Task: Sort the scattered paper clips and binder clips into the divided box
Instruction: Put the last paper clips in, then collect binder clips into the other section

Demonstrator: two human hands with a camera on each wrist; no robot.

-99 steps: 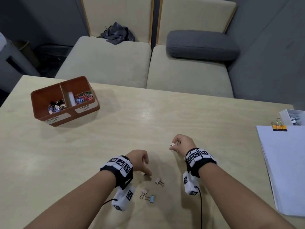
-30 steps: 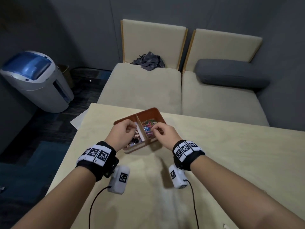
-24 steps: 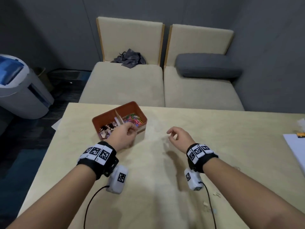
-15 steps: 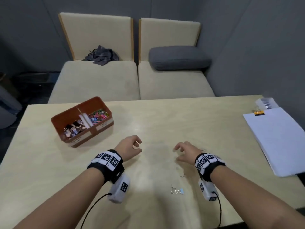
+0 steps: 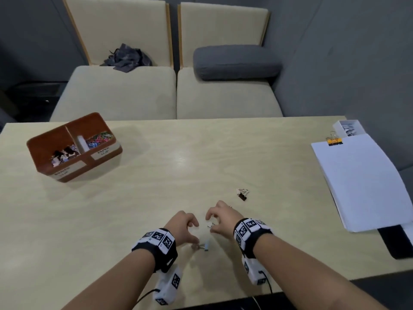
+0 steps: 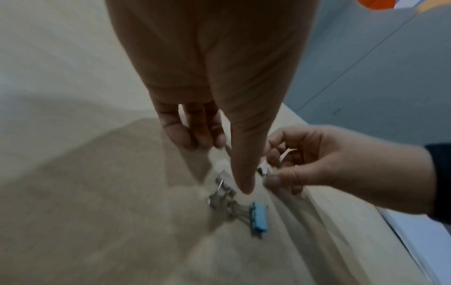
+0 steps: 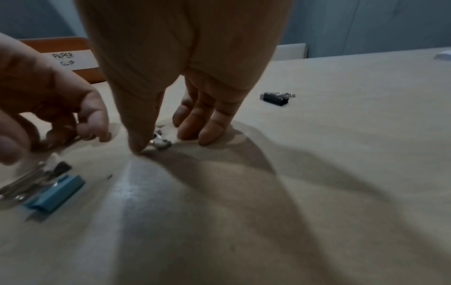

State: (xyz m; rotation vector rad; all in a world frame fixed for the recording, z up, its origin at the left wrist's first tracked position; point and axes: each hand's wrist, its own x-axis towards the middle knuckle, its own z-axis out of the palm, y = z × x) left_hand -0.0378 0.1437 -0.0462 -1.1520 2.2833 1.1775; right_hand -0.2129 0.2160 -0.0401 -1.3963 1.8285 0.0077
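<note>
The brown divided box [image 5: 105, 153] stands at the table's far left, with binder clips in its left half and coloured paper clips in its right. Near the front edge lies a blue binder clip [image 5: 207, 245] beside a pale binder clip [image 6: 224, 185]. My left hand [image 5: 195, 232] hovers over these two, thumb stretched down and fingers loosely curled, holding nothing. My right hand [image 5: 210, 224] pinches a small pale clip [image 7: 161, 142] on the table between thumb and fingers. A black binder clip [image 5: 242, 194] lies just beyond the right hand.
A stack of white paper [image 5: 362, 180] held by a yellow binder clip [image 5: 334, 141] lies at the right, with a small white box [image 5: 348, 128] behind it and a dark phone [image 5: 395, 240] in front. Two cushioned seats stand past the far edge.
Both hands came away from the box, moved back toward the front edge and dropped onto the loose clips. The right hand has closed round the small pale clip.
</note>
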